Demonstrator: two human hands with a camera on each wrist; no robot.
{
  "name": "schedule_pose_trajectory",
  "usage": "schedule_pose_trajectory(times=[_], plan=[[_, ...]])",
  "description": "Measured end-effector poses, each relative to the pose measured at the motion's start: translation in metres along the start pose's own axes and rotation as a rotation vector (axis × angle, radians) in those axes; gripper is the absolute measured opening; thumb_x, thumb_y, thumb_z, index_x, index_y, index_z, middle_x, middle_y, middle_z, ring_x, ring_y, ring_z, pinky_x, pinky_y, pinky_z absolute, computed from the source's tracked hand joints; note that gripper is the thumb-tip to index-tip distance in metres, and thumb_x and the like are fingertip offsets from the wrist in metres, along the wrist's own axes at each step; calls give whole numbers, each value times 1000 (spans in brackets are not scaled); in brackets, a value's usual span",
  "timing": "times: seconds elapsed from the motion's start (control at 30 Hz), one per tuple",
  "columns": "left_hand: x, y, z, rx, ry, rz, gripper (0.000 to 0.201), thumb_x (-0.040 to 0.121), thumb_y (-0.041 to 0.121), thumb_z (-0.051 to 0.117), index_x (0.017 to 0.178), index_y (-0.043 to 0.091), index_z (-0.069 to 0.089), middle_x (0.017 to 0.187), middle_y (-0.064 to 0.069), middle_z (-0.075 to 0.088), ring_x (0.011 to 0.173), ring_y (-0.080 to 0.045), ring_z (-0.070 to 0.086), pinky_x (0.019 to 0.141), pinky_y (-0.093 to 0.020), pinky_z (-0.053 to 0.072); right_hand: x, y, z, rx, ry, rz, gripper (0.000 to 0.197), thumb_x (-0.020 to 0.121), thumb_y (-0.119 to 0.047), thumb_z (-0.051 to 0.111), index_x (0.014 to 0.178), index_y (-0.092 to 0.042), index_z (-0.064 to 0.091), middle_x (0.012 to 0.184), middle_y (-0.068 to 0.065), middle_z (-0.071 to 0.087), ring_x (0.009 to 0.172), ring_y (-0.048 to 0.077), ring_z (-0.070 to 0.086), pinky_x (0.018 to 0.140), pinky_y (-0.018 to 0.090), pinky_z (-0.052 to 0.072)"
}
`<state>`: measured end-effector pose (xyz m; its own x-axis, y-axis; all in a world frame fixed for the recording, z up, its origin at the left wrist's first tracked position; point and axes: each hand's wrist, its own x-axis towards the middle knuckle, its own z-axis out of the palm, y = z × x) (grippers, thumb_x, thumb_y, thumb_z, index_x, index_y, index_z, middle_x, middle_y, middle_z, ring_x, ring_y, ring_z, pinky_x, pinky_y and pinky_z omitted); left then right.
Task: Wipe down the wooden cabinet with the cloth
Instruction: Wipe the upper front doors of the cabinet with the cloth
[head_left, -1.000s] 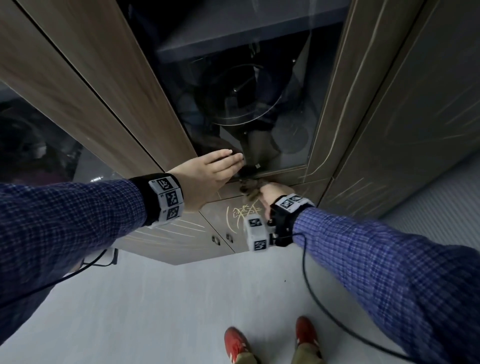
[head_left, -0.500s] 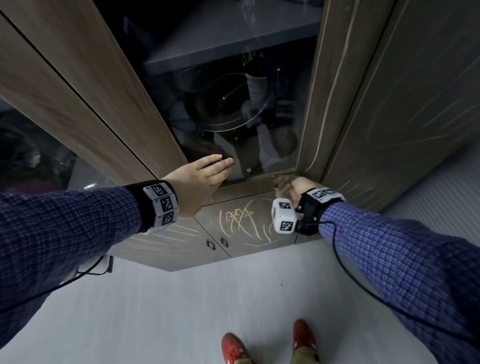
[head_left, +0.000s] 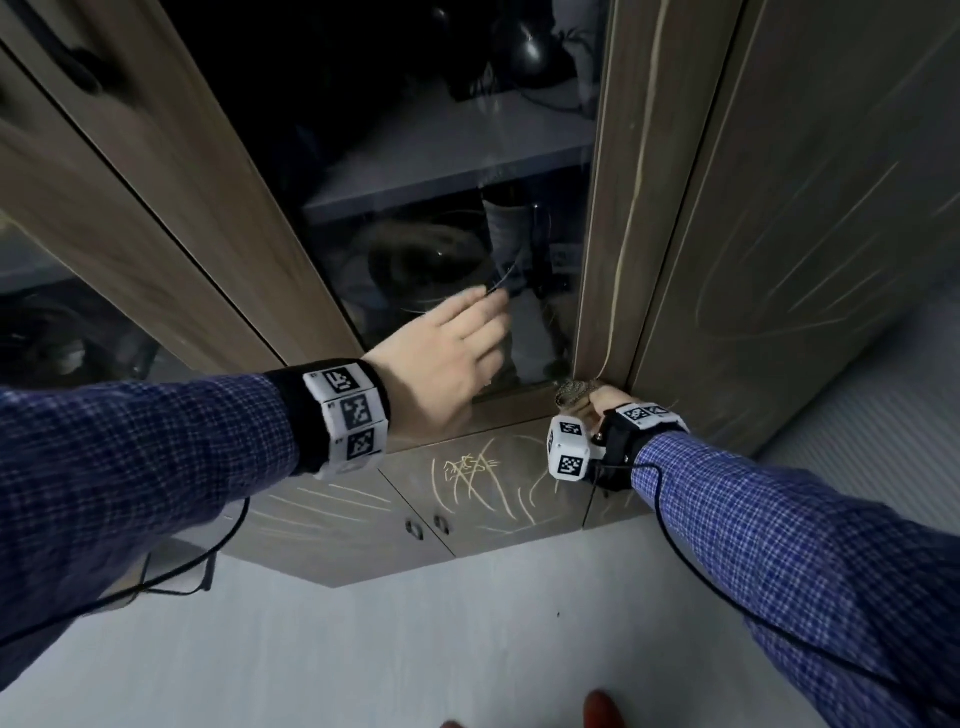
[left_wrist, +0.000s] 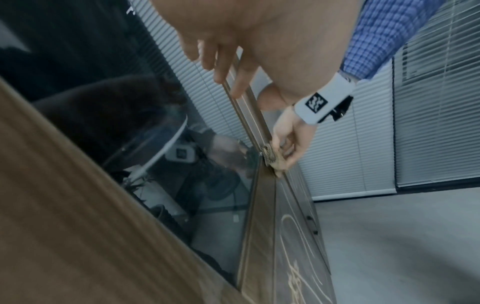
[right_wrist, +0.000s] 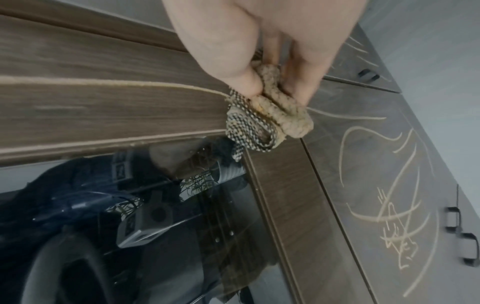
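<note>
The right hand (right_wrist: 262, 47) pinches the bunched cloth (right_wrist: 267, 115) against the wooden cabinet (head_left: 602, 291) frame, low by the glass door (head_left: 441, 208). The left hand (head_left: 441, 358) lies flat and loose on the glass. Chalk scribbles (head_left: 478, 467) mark the lower doors.

A grey floor (head_left: 363, 649) lies below the hands, with red shoes (head_left: 602, 709) at the lower edge. Closed window blinds (left_wrist: 436, 123) hang beyond the hands. A black cable (head_left: 171, 577) trails under the left one.
</note>
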<state>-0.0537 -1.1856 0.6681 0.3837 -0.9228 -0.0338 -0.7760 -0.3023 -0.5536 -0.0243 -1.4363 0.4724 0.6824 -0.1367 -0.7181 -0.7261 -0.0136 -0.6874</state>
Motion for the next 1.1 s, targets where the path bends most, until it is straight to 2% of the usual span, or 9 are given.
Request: schedule_pose_trajectory(times=[0.1, 0.37, 0.43, 0.5, 0.63, 0.77, 0.93, 1.03, 1.1], plan=[[15, -19, -24, 152, 62, -126, 76, 79, 33, 28, 143, -3, 48, 157, -27, 33, 150, -44, 22, 125, -56, 11, -25, -15, 2, -32, -61, 13, 38, 101, 3, 33, 73, 0, 60, 41, 2, 60, 30, 10, 55, 30, 13, 36], [22, -48, -19, 387, 45, -158, 71, 95, 20, 29, 159, 1, 5, 167, -20, 5, 155, -39, 5, 126, -54, 5, -42, -42, -13, 305, 152, -131, 45, 97, 0, 26, 64, 1, 56, 45, 13, 62, 32, 15, 57, 32, 16, 39], [22, -47, -14, 412, 56, -151, 69, 97, 18, 26, 159, -1, 3, 167, -21, 4, 155, -40, 5, 126, -55, 6, -41, -37, -13, 363, 159, -141, 36, 97, -2, 32, 72, -4, 58, 47, 7, 65, 43, 13, 64, 52, 23, 56], [23, -46, -13, 403, 47, -154, 68, 98, 19, 25, 159, -1, 1, 166, -22, 2, 154, -41, 3, 126, -55, 7, -34, -26, -13, 346, 200, -87, 33, 92, 0, 39, 76, 2, 67, 57, 9, 70, 55, 18, 69, 73, 31, 57], [22, -47, -11, 394, 60, -160, 68, 101, 20, 29, 159, -1, 3, 166, -23, 1, 154, -41, 3, 126, -55, 4, -22, -3, -18, 214, 113, 35, 32, 90, -6, 49, 76, -7, 78, 68, 2, 74, 70, 15, 73, 79, 31, 59], [22, -50, -14, 400, 41, -136, 69, 99, 21, 26, 159, -1, 0, 166, -23, 0, 154, -41, 1, 126, -55, 1, -39, -24, -17, 112, 132, 9, 32, 94, -3, 41, 99, 11, 69, 104, 19, 71, 64, 12, 59, 57, 18, 49], [24, -56, -26, 356, 1, -98, 69, 94, 17, 18, 159, -1, 1, 166, -22, 2, 155, -40, 0, 125, -56, 3, -75, -73, -35, 223, 140, -96, 33, 91, 7, 34, 83, 6, 66, 67, 14, 71, 29, 11, 50, 31, 14, 32], [31, -67, -47, 342, 52, -85, 71, 91, 20, 15, 158, 0, 8, 166, -22, 9, 155, -40, 4, 125, -57, -1, -95, -94, -45, 259, 147, -230, 20, 93, 2, 40, 85, -11, 54, 108, 4, 62, 42, 1, 61, 48, 18, 50], [38, -74, -66, 335, 103, -106, 71, 91, 23, 14, 158, 1, 11, 166, -22, 11, 155, -40, 5, 125, -57, 0, -95, -95, -47, 283, 170, -244, 14, 93, 0, 45, 91, -12, 52, 118, 4, 53, 46, -2, 62, 50, 17, 52]])
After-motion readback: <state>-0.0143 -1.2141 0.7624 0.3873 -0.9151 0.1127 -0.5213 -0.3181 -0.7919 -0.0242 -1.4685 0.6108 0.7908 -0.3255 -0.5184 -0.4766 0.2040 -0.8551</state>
